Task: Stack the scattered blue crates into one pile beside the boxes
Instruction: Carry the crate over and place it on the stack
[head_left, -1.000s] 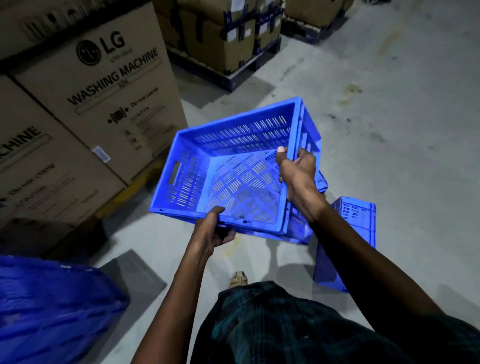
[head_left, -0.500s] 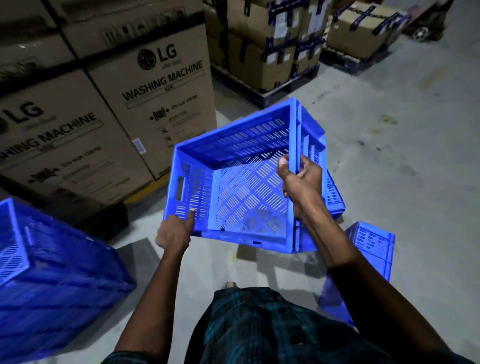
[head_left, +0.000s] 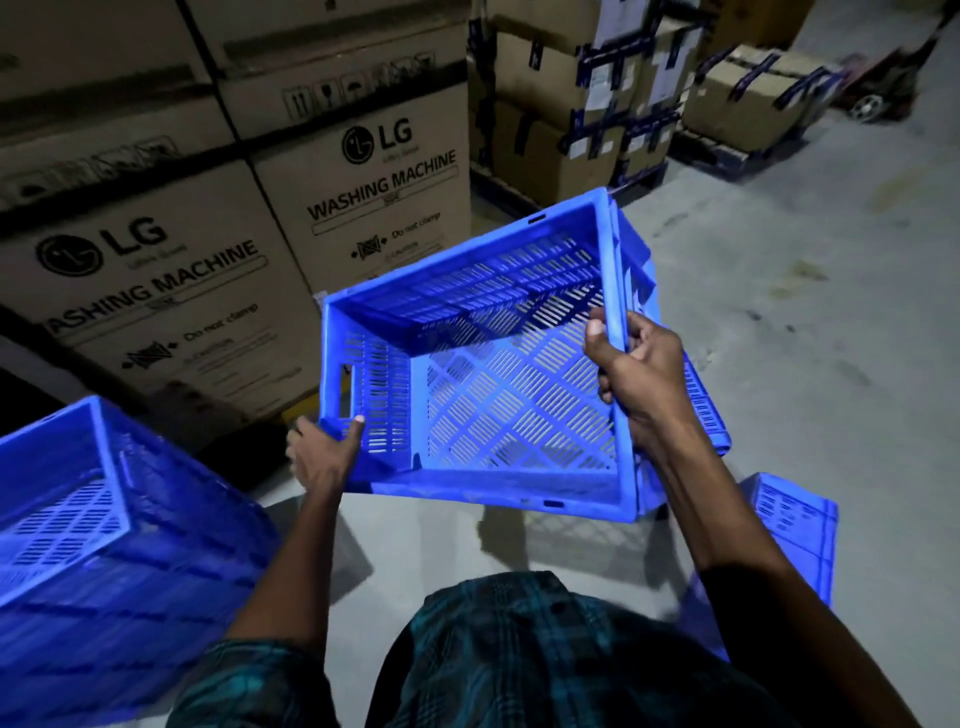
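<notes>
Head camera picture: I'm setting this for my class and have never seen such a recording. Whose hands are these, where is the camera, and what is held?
The camera sits on a person's head, looking forward and down, so you see their own arms. No machine is involved. Both hands carry a blue crate, tilted with its open side toward the camera: the left hand grips its lower left corner, the right hand grips its right rim. On the concrete floor stand another blue crate at left and one at right. Washing machine boxes stand behind.

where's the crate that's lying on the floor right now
In the head view, the floor crate lies at lower right on the concrete, just behind the right forearm and below the held crate.
</notes>
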